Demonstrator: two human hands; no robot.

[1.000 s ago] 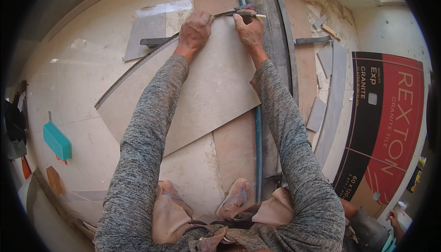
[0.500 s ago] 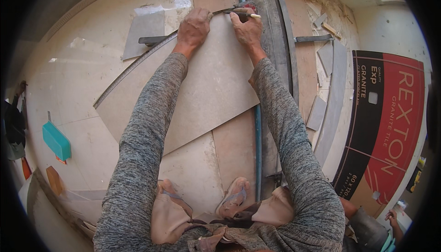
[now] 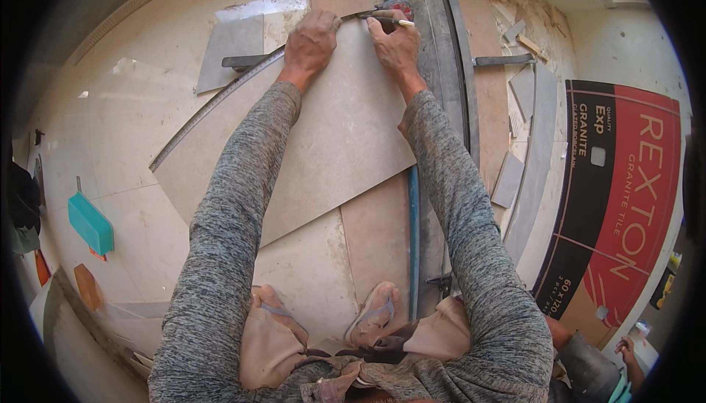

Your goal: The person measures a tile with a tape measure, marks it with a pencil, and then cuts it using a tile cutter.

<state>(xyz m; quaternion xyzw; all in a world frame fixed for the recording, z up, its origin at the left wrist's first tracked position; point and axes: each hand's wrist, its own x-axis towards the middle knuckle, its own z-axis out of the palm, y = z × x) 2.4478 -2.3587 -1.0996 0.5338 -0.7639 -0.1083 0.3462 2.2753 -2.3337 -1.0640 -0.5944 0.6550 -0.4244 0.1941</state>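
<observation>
A large beige-grey tile [image 3: 342,134] lies slanted before me. A tape measure's pulled-out blade [image 3: 213,101] runs along its far-left edge, up to a red and black case [image 3: 401,7] beyond the far corner. My left hand [image 3: 311,41] is closed on the blade near that corner, thumb and fingertips pressed at the edge. Just right of it, my right hand [image 3: 397,46] pinches a black pen with a pale end [image 3: 406,23], its tip side toward the tile's corner. The exact contact of the pen tip is too small to tell.
A tile cutter's dark bed [image 3: 426,94] with a blue rail [image 3: 413,241] stretches beneath the tile's right side. Tile offcuts [image 3: 507,180] lie right, beside a red and black carton [image 3: 632,182]. A teal-backed float [image 3: 91,223] sits left. Another person's hand [image 3: 627,349] shows lower right.
Both hands have stayed almost in place; the right hand and the pen have shifted very slightly. The tile and the tape measure have not visibly moved.
</observation>
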